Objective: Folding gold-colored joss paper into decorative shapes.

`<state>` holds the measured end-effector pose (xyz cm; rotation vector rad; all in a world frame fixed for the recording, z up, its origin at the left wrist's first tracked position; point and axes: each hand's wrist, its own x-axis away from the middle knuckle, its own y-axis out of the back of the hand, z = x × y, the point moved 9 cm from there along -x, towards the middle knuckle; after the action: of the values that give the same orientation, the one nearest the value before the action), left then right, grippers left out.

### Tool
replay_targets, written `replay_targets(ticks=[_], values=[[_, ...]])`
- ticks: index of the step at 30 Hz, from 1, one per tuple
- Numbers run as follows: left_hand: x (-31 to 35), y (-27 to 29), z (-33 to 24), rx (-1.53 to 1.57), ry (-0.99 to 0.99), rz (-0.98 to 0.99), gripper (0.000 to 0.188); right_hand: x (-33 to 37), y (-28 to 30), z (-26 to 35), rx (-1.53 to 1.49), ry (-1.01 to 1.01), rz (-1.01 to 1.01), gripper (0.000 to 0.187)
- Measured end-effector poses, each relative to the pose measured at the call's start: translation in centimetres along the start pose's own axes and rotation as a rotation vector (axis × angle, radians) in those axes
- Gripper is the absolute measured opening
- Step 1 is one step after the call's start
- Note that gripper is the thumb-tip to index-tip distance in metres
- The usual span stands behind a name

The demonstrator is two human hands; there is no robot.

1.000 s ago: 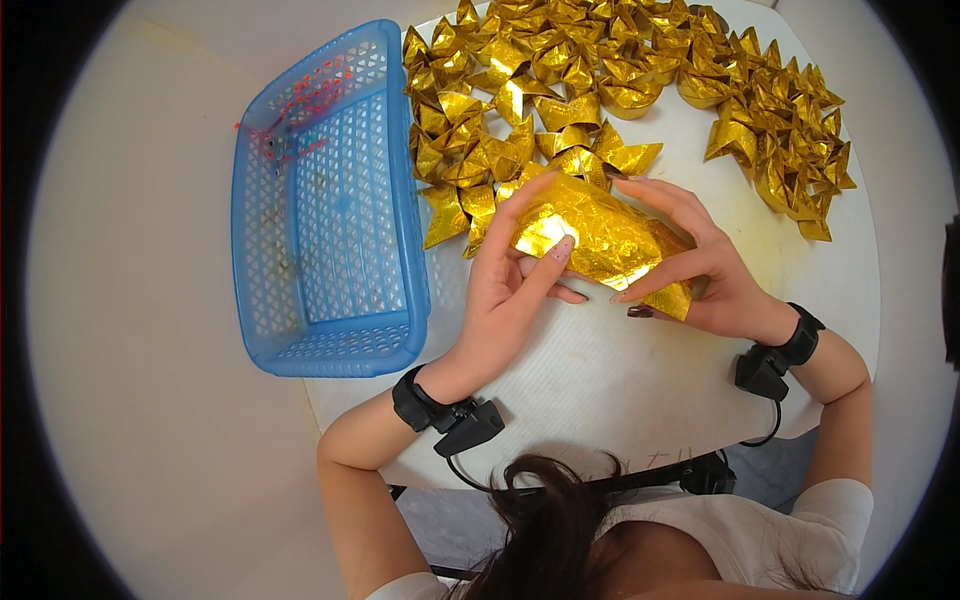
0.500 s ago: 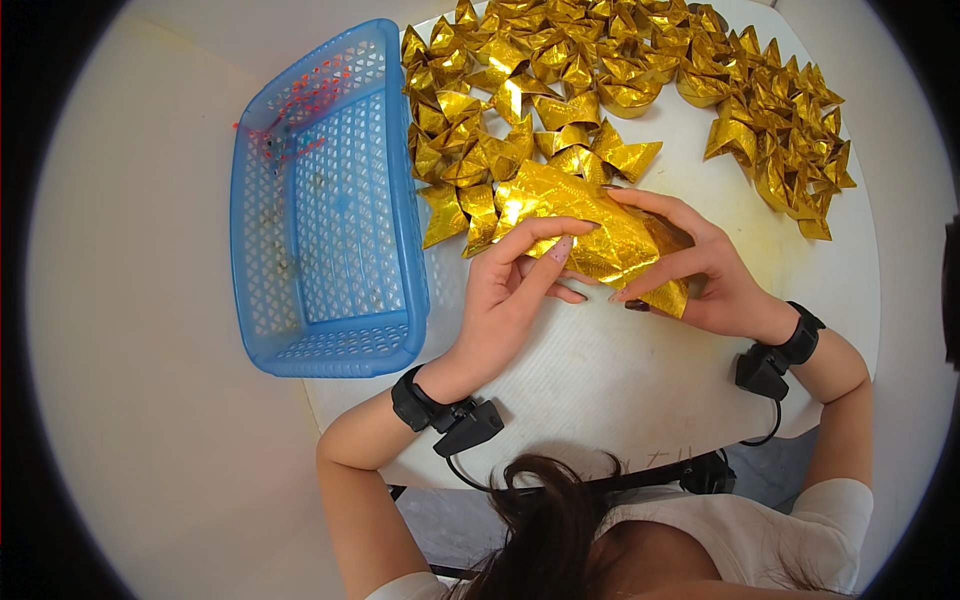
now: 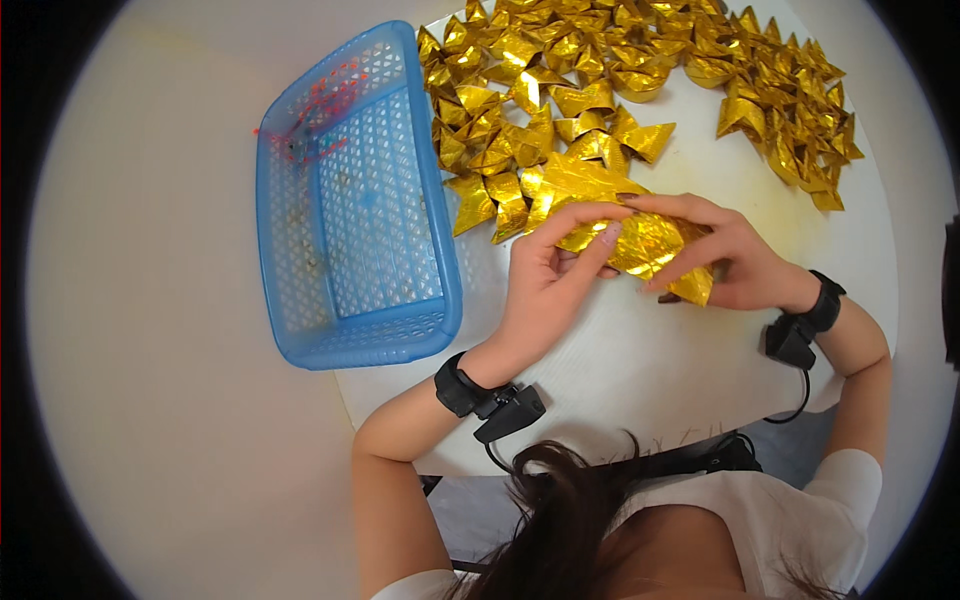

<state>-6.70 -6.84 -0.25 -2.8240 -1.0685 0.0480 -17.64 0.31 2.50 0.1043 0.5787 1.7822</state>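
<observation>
A crinkled piece of gold foil paper point(image 3: 655, 240) is held between my two hands above the white table. My left hand point(image 3: 560, 275) grips its near left side, thumb and index finger laid along it and the other fingers partly tucked behind. On the right end, my right hand point(image 3: 740, 255) pinches the piece, index finger along the top edge and the other fingertips at the lower corner. The folds under my fingers are partly hidden. Just beyond lie many folded gold paper ingots point(image 3: 590, 97), with pointed ends, packed closely together.
A blue perforated plastic basket point(image 3: 450, 270) stands at the left, with red-orange thin pieces point(image 3: 330, 100) at its far end. The ingots curve round the far side of the white table point(image 3: 600, 370) to the right. Black wrist straps with small boxes point(image 3: 510, 412) and cables hang at both wrists.
The whole view has shifted, so basket, ingots and hands all appear further right. Between my hands, the foil piece looks slightly narrower, my fingers pressing along it.
</observation>
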Motion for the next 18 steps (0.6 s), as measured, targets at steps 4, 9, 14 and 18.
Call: replay_targets(ticks=[4, 9, 14, 18], values=[[0.0, -0.7, 0.3, 0.011, 0.037, -0.07, 0.019, 0.4, 0.9, -0.8, 0.005, -0.021, -0.016, 0.043], [0.4, 0.9, -1.2, -0.032, -0.065, -0.274, 0.036, 0.2, 2.0, -0.7, -0.119, 0.002, -0.171, 0.041], [0.2, 1.1, -3.2, 0.013, -0.172, -0.418, 0.058, 0.4, 2.4, -2.0, -0.302, -0.055, -0.238, 0.028], [0.8, 2.5, -2.7, -0.041, -0.166, -0.455, 0.049, -0.2, 2.0, -1.9, -0.21, -0.033, -0.221, 0.025]])
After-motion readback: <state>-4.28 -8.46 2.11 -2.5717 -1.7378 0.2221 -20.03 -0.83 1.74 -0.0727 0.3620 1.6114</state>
